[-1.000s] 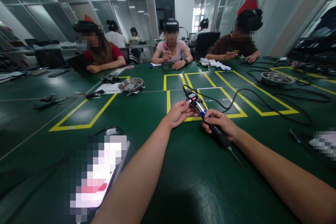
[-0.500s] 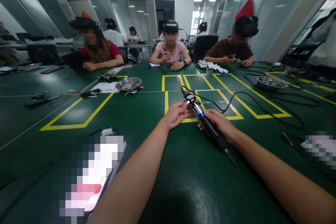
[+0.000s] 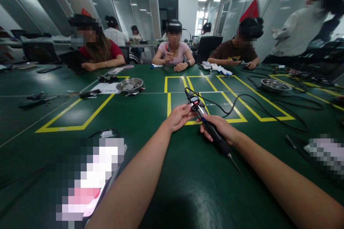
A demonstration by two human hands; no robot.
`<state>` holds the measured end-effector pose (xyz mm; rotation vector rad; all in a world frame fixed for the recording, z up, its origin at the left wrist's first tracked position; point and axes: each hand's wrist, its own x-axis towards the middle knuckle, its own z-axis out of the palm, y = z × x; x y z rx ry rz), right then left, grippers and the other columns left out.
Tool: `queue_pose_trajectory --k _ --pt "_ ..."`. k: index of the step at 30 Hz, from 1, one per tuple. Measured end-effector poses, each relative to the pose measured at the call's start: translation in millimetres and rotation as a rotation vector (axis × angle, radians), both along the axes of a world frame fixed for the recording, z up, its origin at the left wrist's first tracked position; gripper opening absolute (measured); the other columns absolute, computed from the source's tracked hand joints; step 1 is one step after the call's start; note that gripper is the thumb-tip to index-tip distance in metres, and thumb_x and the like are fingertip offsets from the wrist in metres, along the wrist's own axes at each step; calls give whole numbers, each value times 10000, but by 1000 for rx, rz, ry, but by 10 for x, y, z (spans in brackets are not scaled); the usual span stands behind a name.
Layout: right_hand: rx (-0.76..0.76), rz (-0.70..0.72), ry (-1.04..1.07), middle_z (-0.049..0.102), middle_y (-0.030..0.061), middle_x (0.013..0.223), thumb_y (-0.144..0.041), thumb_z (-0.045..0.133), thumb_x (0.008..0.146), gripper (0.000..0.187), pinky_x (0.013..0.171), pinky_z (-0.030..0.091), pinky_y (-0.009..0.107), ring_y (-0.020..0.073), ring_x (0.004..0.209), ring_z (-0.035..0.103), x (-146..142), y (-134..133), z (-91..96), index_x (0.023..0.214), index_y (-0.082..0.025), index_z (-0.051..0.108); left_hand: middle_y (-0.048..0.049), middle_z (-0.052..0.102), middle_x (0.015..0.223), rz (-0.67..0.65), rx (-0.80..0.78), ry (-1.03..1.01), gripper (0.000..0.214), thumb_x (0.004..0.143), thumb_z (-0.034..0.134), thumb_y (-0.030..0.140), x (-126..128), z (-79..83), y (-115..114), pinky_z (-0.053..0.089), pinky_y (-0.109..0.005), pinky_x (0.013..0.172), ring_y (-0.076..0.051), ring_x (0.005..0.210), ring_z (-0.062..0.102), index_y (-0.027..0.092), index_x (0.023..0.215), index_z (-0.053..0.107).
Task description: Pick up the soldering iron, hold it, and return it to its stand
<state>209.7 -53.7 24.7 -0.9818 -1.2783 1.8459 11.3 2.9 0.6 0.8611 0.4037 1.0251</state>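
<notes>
A black electric screwdriver (image 3: 216,139) with a silver section lies slantwise in front of me, above the green table. Its thin metal bit (image 3: 235,163) points down toward me on the right. My right hand (image 3: 221,126) is closed around the middle of the body, thumb along the top. At the far, corded end, my left hand (image 3: 179,117) pinches the side with its fingertips. Some of the left fingers are hidden behind the tool. From that end a black cord (image 3: 258,99) loops away to the right across the table.
Yellow tape outlines (image 3: 168,105) mark the green tabletop (image 3: 150,171). Metal bowls stand at left (image 3: 130,85) and right (image 3: 276,86). A blurred-out bright device (image 3: 99,171) lies by my left forearm. Several people sit opposite; another person (image 3: 298,32) stands at right.
My right hand has shifted a little along the screwdriver toward its corded end, covering more of the blue band. The view has moved slightly; the standing person at right shows more.
</notes>
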Motion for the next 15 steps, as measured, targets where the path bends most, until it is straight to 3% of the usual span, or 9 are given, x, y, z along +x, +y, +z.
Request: queue_pose_trajectory --k 5,9,12,15 --pt "7 -60 -31 632 33 641 -500 611 873 354 352 448 226 114 409 525 -22 -24 5 962 -159 579 -182 701 1077 4 -42 30 140 894 585 142 37 6 6 416 -452 1065 -235 1022 689 75 1012 621" --pt "17 -131 -162 608 21 640 -482 650 848 332 355 448 229 106 413 509 129 74 73 925 -169 570 -202 680 1147 100 -105 17 163 890 558 103 49 -30 54 427 -463 1060 -249 1062 676 86 1048 592" --pt "61 -206 -426 618 44 637 -499 671 821 347 371 457 253 127 427 526 502 311 121 870 -167 580 -240 666 1159 143 -152 8 163 882 568 110 29 -59 91 447 -473 1043 -282 1091 663 85 1043 582" --pt "178 -295 -911 642 120 633 -529 636 834 402 417 452 282 169 451 566 1073 642 208 774 -132 609 -253 668 1142 130 -161 25 177 879 567 105 9 -71 106 459 -469 1036 -290 1097 660 74 1053 583"
